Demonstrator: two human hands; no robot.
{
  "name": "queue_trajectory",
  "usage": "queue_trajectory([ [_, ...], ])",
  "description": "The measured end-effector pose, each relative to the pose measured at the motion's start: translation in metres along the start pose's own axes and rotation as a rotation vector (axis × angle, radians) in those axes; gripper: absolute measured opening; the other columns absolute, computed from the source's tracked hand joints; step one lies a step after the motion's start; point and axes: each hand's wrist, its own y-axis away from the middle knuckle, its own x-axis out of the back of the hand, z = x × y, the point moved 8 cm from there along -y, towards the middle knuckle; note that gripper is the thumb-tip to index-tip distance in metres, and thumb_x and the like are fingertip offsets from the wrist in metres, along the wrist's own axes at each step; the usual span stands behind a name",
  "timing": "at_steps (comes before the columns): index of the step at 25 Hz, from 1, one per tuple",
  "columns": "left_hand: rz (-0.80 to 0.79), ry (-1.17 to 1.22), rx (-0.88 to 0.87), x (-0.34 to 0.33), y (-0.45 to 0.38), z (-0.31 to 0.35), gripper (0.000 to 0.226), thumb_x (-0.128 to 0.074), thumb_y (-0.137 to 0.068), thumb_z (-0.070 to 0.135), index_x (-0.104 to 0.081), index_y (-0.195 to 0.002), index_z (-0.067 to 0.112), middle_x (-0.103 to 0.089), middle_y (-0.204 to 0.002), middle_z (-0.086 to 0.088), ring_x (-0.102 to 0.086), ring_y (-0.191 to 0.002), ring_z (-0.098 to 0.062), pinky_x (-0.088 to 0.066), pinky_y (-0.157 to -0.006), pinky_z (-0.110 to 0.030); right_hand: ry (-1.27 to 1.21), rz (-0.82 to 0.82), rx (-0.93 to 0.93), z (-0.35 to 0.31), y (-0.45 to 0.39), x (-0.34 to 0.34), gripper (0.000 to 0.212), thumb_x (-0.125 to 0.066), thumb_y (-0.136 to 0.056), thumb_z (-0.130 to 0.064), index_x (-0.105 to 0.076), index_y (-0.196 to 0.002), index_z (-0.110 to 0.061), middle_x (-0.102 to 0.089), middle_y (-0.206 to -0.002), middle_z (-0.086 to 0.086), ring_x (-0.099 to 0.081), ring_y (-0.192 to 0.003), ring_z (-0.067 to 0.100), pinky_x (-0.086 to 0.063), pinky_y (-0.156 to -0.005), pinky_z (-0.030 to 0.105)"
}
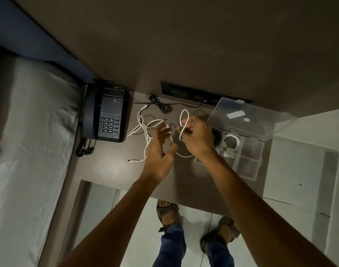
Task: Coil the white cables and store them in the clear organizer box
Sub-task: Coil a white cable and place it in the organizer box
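My right hand (196,134) is closed on a white cable (184,120), holding a loop of it up above the dark table (111,170). My left hand (160,149) hovers beside it with fingers spread, holding nothing; its fingertips are blurred. The rest of that cable trails under my hands. A second white cable (143,130) lies tangled on the table to the left, with one plug near the front (130,161). The clear organizer box (249,160) stands open at the right, its lid (241,118) tilted back. One coiled white cable (231,142) lies in a compartment.
A black desk phone (107,114) stands at the table's left, its curly cord hanging off the edge. A thin black cable (161,106) runs to a socket strip (193,94) on the wall. A bed with white sheets (26,141) is at left. My sandalled feet show below.
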Motion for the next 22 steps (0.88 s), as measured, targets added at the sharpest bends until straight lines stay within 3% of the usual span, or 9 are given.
queue_trajectory([
  [4, -0.206, 0.297, 0.200, -0.020, 0.026, 0.029, 0.078, -0.082, -0.086, 0.033, -0.045, -0.154, 0.031, -0.068, -0.141, 0.002, -0.063, -0.132, -0.011, -0.053, -0.110, -0.039, -0.172, -0.018, 0.063, -0.015, 0.052, 0.054, 0.022, -0.073, -0.098, -0.018, -0.071, -0.119, -0.022, -0.075, -0.106, -0.003, -0.074, -0.093, 0.006, -0.062, -0.074, 0.019],
  [6, -0.347, 0.137, 0.126, -0.031, 0.051, 0.063, 0.045, -0.078, -0.095, 0.022, -0.062, -0.137, 0.025, -0.075, -0.127, 0.004, -0.068, -0.119, 0.001, -0.055, -0.098, -0.022, -0.184, 0.002, 0.102, -0.026, 0.080, 0.090, 0.018, -0.073, -0.098, -0.017, -0.072, -0.114, -0.025, -0.074, -0.102, -0.004, -0.075, -0.088, 0.009, -0.064, -0.072, 0.021],
  [9, -0.480, -0.078, -0.115, -0.041, 0.092, 0.123, 0.010, -0.071, -0.099, 0.009, -0.073, -0.109, 0.008, -0.076, -0.104, 0.006, -0.072, -0.099, -0.003, -0.055, -0.088, -0.014, 0.100, 0.066, 0.336, -0.060, 0.118, 0.147, 0.009, -0.070, -0.096, -0.012, -0.072, -0.103, -0.019, -0.069, -0.098, -0.001, -0.064, -0.085, 0.012, -0.049, -0.072, 0.011],
  [11, -0.533, -0.068, -0.153, -0.033, 0.123, 0.169, 0.009, -0.064, -0.103, 0.007, -0.072, -0.103, 0.011, -0.072, -0.091, 0.007, -0.068, -0.085, -0.002, -0.056, -0.079, -0.018, 0.153, -0.024, 0.314, -0.073, 0.153, 0.182, 0.011, -0.071, -0.098, -0.015, -0.071, -0.106, -0.023, -0.068, -0.101, -0.006, -0.067, -0.091, 0.009, -0.045, -0.073, 0.008],
  [14, -0.496, 0.096, -0.163, -0.002, 0.168, 0.253, 0.006, -0.061, -0.102, 0.007, -0.066, -0.099, 0.005, -0.060, -0.092, -0.020, -0.060, -0.078, -0.013, -0.054, -0.069, -0.023, 0.040, -0.315, 0.200, -0.094, 0.227, 0.246, 0.008, -0.071, -0.099, -0.031, -0.076, -0.105, -0.032, -0.077, -0.102, -0.013, -0.072, -0.097, 0.002, -0.058, -0.085, 0.021],
  [16, -0.482, 0.216, -0.180, 0.011, 0.193, 0.301, 0.002, -0.063, -0.098, 0.004, -0.063, -0.097, 0.005, -0.055, -0.090, -0.025, -0.058, -0.075, -0.013, -0.051, -0.068, -0.022, -0.183, -0.592, 0.148, -0.115, 0.286, 0.281, 0.013, -0.070, -0.099, -0.035, -0.080, -0.104, -0.029, -0.081, -0.105, -0.009, -0.075, -0.104, 0.003, -0.058, -0.098, 0.031],
  [19, -0.610, 0.194, -0.190, -0.012, 0.242, 0.360, 0.007, -0.067, -0.096, 0.001, -0.066, -0.102, 0.005, -0.057, -0.093, -0.028, -0.062, -0.080, -0.011, -0.052, -0.073, -0.021, -0.825, -0.928, 0.268, -0.172, 0.376, 0.328, 0.026, -0.059, -0.105, -0.030, -0.079, -0.108, -0.013, -0.081, -0.107, 0.001, -0.075, -0.107, 0.015, -0.055, -0.097, 0.028],
  [21, -0.740, 0.091, -0.220, -0.040, 0.284, 0.386, 0.008, -0.069, -0.097, 0.004, -0.067, -0.104, 0.000, -0.062, -0.093, -0.019, -0.062, -0.084, -0.010, -0.052, -0.077, -0.020, -1.475, -0.999, 0.217, -0.200, 0.404, 0.357, 0.036, -0.049, -0.111, -0.024, -0.069, -0.124, 0.002, -0.074, -0.125, 0.016, -0.070, -0.118, 0.027, -0.053, -0.104, 0.036],
  [22, -0.778, 0.059, -0.240, -0.052, 0.303, 0.396, 0.010, -0.068, -0.099, 0.004, -0.067, -0.105, -0.004, -0.064, -0.094, -0.013, -0.061, -0.084, -0.009, -0.051, -0.078, -0.020, -1.671, -0.900, 0.175, -0.205, 0.405, 0.372, 0.037, -0.046, -0.113, -0.021, -0.065, -0.129, 0.006, -0.069, -0.132, 0.022, -0.068, -0.122, 0.032, -0.052, -0.107, 0.039],
])
